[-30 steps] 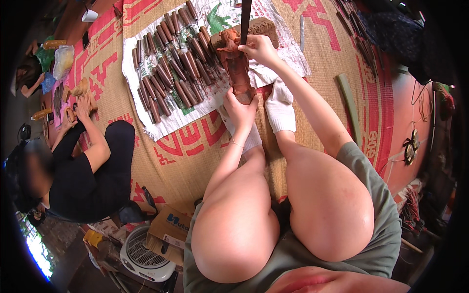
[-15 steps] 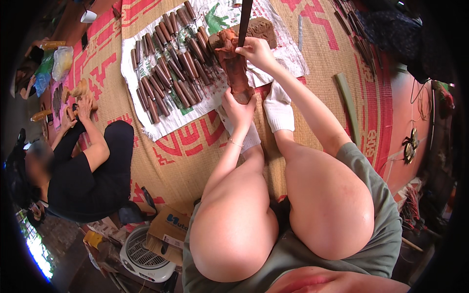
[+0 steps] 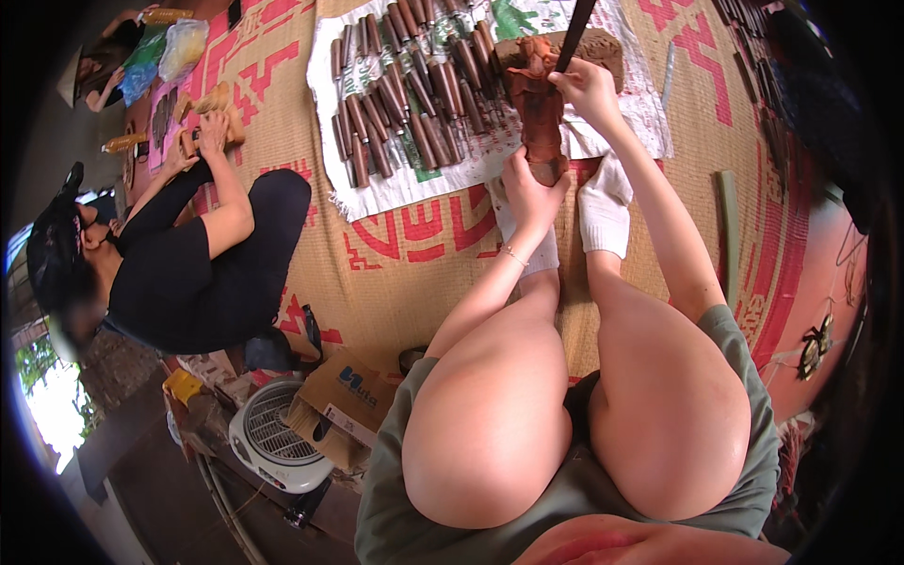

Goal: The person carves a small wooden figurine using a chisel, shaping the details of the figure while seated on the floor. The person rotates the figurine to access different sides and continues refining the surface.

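Observation:
A reddish-brown carved wooden figure [image 3: 542,121] lies lengthwise in front of me, its far end resting against a brown block with a rough, carved surface [image 3: 600,58]. My left hand [image 3: 535,195] is closed around the figure's near end. In my right hand [image 3: 591,91] is a long dark stick-like tool [image 3: 577,36], pinched low, close to the figure's far part. The tool slants up out of the picture, and its working tip is hidden by my fingers and the figure. Both hands are above my white-socked feet.
Several wooden-handled carving tools [image 3: 414,94] lie in rows on a white printed sack [image 3: 377,193] at the left. A woven mat [image 3: 386,306] spreads underneath. Another person in black [image 3: 188,273] sits at the left, hands on a light wooden piece. A carton [image 3: 344,400] stands near a round grilled appliance [image 3: 278,438].
My view has shifted, so the mat, tools and hands sit farther right and higher in the picture. The dark tool now leans more to the right. Both hands keep their holds.

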{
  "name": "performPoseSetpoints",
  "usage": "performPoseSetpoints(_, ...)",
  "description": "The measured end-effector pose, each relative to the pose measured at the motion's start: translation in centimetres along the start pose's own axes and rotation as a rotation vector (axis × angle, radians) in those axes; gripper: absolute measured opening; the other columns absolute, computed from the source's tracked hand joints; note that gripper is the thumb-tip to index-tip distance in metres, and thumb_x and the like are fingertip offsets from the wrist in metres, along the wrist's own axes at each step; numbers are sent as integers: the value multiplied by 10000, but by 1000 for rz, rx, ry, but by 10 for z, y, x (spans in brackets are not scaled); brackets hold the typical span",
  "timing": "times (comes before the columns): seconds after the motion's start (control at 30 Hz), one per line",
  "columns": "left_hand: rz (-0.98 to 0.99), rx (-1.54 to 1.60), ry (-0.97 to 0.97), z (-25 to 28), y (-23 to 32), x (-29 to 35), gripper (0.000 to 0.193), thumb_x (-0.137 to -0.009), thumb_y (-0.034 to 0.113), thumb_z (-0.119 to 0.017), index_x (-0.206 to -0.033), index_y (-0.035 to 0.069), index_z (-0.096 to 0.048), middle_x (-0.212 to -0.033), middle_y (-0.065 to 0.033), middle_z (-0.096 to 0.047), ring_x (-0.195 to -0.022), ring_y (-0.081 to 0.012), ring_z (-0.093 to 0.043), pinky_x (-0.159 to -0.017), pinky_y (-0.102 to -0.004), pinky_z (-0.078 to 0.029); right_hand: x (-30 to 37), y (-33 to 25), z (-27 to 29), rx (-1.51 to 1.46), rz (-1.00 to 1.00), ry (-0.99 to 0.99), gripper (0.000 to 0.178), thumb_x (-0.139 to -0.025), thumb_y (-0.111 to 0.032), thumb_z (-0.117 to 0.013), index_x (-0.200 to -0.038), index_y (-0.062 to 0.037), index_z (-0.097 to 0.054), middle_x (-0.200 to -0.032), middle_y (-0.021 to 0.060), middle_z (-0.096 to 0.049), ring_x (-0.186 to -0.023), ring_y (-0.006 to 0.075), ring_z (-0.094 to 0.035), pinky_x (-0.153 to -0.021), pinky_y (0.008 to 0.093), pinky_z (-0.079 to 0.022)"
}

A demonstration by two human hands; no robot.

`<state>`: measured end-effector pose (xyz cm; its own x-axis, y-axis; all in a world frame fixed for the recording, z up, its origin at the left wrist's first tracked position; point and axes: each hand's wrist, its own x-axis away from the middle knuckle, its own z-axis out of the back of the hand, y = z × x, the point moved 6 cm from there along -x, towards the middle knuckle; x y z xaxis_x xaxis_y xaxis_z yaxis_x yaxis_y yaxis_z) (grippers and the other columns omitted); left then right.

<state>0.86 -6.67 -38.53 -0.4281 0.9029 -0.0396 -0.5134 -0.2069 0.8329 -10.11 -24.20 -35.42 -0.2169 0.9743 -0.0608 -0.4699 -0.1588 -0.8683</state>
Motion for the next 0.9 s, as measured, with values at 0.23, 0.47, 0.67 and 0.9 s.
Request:
performPoseSetpoints(0.23,-4,-16,3,1,4,0,742,-640,221,-801,-1236,3,-417,-1170,-215,-477,-1097,-399,-479,-936,-473,-396,-1,20,-5,-233,-103,-175,327,-849,-244,-712,-1147,-109,-697,-812,98,-720,-720,91,-634,-644,280,-514)
performPoseSetpoints(0.47,4,-7,-9,-1,5,0,735,-648,216,-800,-1240,-2,-422,-1162,-211,-487,-1105,-391,-479,-939,-470,-396,-2,14,0,-47,-64,-49,285,-853,-158,-706,-1117,-52,-693,-765,81,-701,-697,89,-620,-621,284,-494)
performPoseSetpoints(0.67,-14,-14,6,3,6,0,739,-642,212,-806,-1239,2,-425,-1162,-206,-492,-1105,-389,-480,-936,-471,-396,7,14,-8,-361,-39,-164,291,-874,-146,-687,-1149,-49,-679,-886,71,-718,-804,98,-637,-707,274,-513)
performPoseSetpoints(0.9,-27,0,26,0,7,0,729,-641,218,-810,-1227,2,-435,-1143,-201,-504,-1087,-389,-491,-929,-466,-399,6,27,-9,-203,-68,-22,258,-854,-123,-704,-1086,-11,-686,-836,89,-710,-782,93,-642,-694,253,-509)
